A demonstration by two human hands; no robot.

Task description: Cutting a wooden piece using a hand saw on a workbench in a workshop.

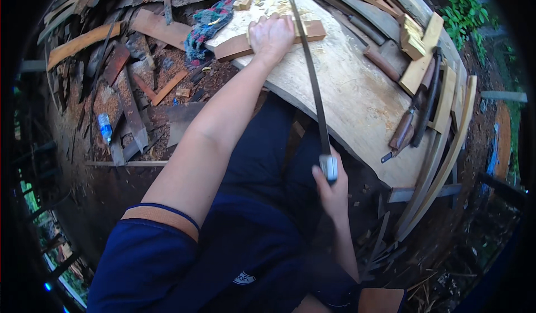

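Note:
My left hand (272,35) presses down on a reddish wooden block (237,46) that lies across a pale wooden workbench (357,103). My right hand (330,190) grips the handle of a long handsaw (310,70). The saw's thin blade runs away from me, up across the bench, and meets the block just right of my left hand. Sawdust lies around the block.
A chequered cloth (206,27) hangs at the bench's left edge. Knives with wooden handles (410,117), curved wooden slats (446,145) and offcuts (413,36) sit on the right. Scrap planks (78,44) and a plastic bottle (105,127) litter the ground at left.

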